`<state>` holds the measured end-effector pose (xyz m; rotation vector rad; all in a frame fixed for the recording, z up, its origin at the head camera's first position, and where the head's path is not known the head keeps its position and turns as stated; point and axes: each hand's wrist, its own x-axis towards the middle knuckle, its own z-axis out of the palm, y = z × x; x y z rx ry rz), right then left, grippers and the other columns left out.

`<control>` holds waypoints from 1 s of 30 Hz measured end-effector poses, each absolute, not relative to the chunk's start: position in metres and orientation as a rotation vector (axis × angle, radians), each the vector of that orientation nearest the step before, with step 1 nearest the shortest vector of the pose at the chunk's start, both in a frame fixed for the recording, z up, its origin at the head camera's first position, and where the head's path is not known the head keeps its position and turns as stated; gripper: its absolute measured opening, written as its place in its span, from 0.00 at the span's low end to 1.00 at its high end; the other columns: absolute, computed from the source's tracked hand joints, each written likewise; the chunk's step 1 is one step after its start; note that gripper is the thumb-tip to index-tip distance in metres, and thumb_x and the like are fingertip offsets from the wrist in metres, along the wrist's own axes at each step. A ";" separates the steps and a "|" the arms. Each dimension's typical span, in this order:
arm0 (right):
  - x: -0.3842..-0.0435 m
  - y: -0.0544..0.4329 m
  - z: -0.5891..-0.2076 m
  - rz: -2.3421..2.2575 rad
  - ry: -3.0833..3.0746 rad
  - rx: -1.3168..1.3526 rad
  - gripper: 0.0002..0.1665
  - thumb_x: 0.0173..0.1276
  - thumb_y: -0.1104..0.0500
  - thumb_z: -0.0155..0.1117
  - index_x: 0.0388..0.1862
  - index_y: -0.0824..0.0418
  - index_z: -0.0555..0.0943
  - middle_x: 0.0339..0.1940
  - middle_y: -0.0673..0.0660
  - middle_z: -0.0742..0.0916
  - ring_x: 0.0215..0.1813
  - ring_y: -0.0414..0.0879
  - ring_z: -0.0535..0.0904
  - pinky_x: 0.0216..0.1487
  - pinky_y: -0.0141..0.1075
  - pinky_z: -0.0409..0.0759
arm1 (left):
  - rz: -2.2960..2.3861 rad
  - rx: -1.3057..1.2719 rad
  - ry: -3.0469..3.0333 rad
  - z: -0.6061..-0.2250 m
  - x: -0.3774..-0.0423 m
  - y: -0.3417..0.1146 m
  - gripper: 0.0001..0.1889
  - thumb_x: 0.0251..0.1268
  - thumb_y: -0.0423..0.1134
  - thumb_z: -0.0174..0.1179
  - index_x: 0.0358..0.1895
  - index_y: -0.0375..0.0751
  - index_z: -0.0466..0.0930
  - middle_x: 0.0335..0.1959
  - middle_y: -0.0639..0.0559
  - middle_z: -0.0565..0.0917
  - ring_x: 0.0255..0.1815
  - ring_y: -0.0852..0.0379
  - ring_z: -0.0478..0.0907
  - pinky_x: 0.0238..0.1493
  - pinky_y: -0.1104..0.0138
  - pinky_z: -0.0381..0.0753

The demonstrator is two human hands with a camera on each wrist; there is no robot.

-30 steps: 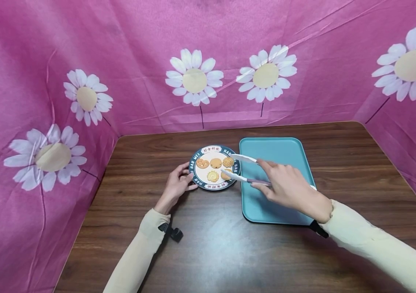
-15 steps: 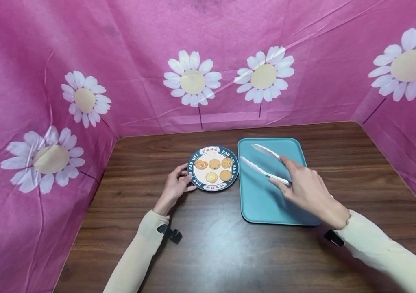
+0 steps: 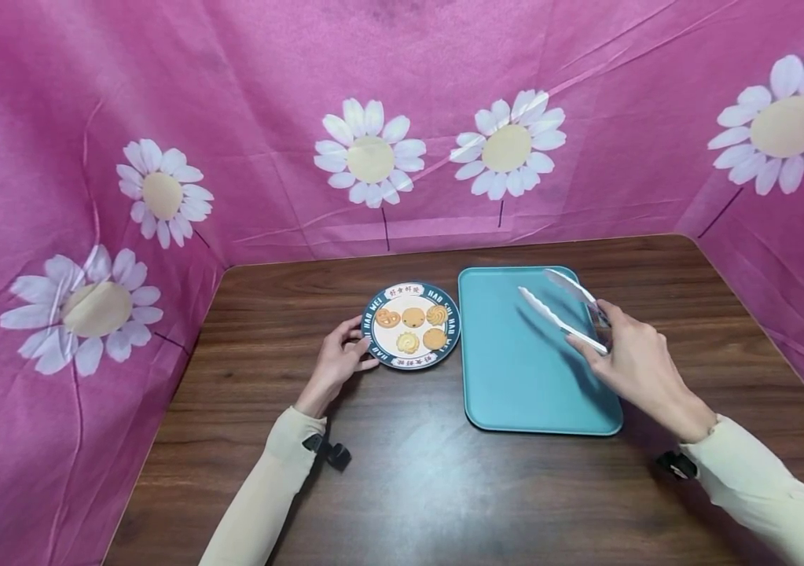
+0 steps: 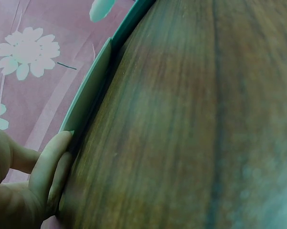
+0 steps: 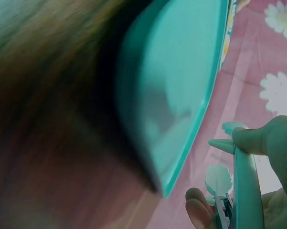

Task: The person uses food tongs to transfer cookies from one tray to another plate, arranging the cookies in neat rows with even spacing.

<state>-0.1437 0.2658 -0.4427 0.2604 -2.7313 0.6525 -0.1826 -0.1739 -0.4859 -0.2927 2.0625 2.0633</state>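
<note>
My left hand [image 3: 335, 363] grips the left rim of a round plate [image 3: 410, 362] with a dark teal border and lettering; in the left wrist view its fingers [image 4: 50, 160] are at the plate's edge. Pictures or pieces of several cookies [image 3: 412, 317] show on the plate's white middle; I cannot tell which. My right hand [image 3: 638, 358] holds a pair of tongs [image 3: 561, 318] over the right side of a blue-green tray [image 3: 515, 377]. The tongs' two arms are spread apart, with nothing between their tips. Thumb and fingers lie around the tongs' handle in the right wrist view.
The tray lies directly right of the plate on a dark wood table [image 3: 402, 487]. Pink cloth [image 3: 267, 118] with white daisies hangs behind and at both sides of the table.
The right hand has drawn the tongs away from above the plate, to the right across the tray. The left hand and the plate have stayed in place.
</note>
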 end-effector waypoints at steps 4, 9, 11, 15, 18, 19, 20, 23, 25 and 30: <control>-0.146 0.280 -0.448 0.706 -2.735 0.182 0.46 0.65 0.47 0.77 0.67 0.78 0.72 0.31 0.71 0.86 0.25 0.58 0.80 0.23 0.65 0.80 | 2.061 -0.294 2.065 -0.485 -0.183 -0.174 0.29 0.77 0.23 0.51 0.79 0.37 0.63 0.54 0.41 0.70 0.42 0.60 0.79 0.45 0.66 0.97; -0.147 0.298 -0.454 0.714 -2.729 0.071 0.47 0.62 0.45 0.79 0.67 0.76 0.73 0.28 0.72 0.84 0.27 0.66 0.79 0.26 0.70 0.77 | 2.059 -0.292 2.071 -0.485 -0.183 -0.174 0.30 0.77 0.23 0.51 0.79 0.37 0.63 0.54 0.40 0.71 0.41 0.60 0.79 0.45 0.65 0.97; -0.147 0.305 -0.456 0.713 -2.735 0.038 0.48 0.61 0.44 0.79 0.67 0.76 0.73 0.27 0.70 0.84 0.27 0.67 0.79 0.27 0.70 0.77 | 2.057 -0.302 2.073 -0.486 -0.183 -0.173 0.30 0.77 0.23 0.51 0.79 0.37 0.64 0.54 0.40 0.71 0.41 0.61 0.79 0.45 0.65 0.97; -0.147 0.318 -0.459 0.704 -2.750 -0.024 0.48 0.61 0.43 0.78 0.67 0.75 0.73 0.25 0.69 0.83 0.28 0.69 0.79 0.26 0.70 0.76 | 2.053 -0.321 2.073 -0.486 -0.183 -0.172 0.29 0.77 0.23 0.52 0.78 0.38 0.65 0.55 0.41 0.71 0.40 0.61 0.80 0.44 0.66 0.97; -0.147 0.328 -0.461 0.694 -2.762 -0.065 0.48 0.62 0.41 0.77 0.66 0.75 0.73 0.26 0.70 0.83 0.29 0.73 0.78 0.26 0.70 0.75 | 2.048 -0.323 2.072 -0.486 -0.182 -0.172 0.29 0.77 0.23 0.52 0.78 0.39 0.65 0.55 0.42 0.71 0.40 0.61 0.80 0.44 0.66 0.97; -0.147 0.331 -0.462 0.688 -2.766 -0.076 0.48 0.62 0.40 0.77 0.66 0.75 0.73 0.26 0.71 0.83 0.29 0.75 0.78 0.25 0.70 0.75 | 2.049 -0.321 2.073 -0.487 -0.182 -0.172 0.29 0.77 0.23 0.52 0.78 0.38 0.64 0.55 0.41 0.71 0.40 0.61 0.80 0.44 0.66 0.97; -0.147 0.334 -0.462 0.685 -2.774 -0.089 0.48 0.62 0.40 0.76 0.66 0.75 0.73 0.26 0.71 0.83 0.30 0.76 0.78 0.25 0.70 0.75 | 2.049 -0.323 2.072 -0.487 -0.182 -0.172 0.29 0.77 0.23 0.52 0.79 0.38 0.64 0.55 0.41 0.71 0.40 0.61 0.80 0.44 0.66 0.97; -0.147 0.343 -0.464 0.675 -2.789 -0.127 0.49 0.63 0.38 0.75 0.65 0.75 0.73 0.26 0.72 0.83 0.33 0.80 0.78 0.25 0.70 0.74 | 2.045 -0.326 2.072 -0.487 -0.182 -0.172 0.29 0.77 0.23 0.51 0.79 0.39 0.64 0.54 0.42 0.71 0.41 0.61 0.80 0.44 0.65 0.97; -0.146 0.349 -0.465 0.666 -2.796 -0.148 0.47 0.63 0.37 0.74 0.62 0.75 0.74 0.24 0.70 0.82 0.33 0.80 0.78 0.24 0.69 0.73 | 2.042 -0.327 2.070 -0.487 -0.183 -0.172 0.29 0.77 0.23 0.51 0.79 0.39 0.64 0.54 0.42 0.71 0.41 0.61 0.80 0.45 0.65 0.97; -0.144 0.360 -0.469 0.654 -2.800 -0.176 0.37 0.64 0.36 0.73 0.43 0.70 0.75 0.19 0.64 0.79 0.29 0.78 0.77 0.23 0.67 0.72 | 2.034 -0.333 2.068 -0.486 -0.182 -0.172 0.29 0.78 0.24 0.51 0.79 0.40 0.64 0.55 0.42 0.71 0.42 0.61 0.80 0.46 0.66 0.97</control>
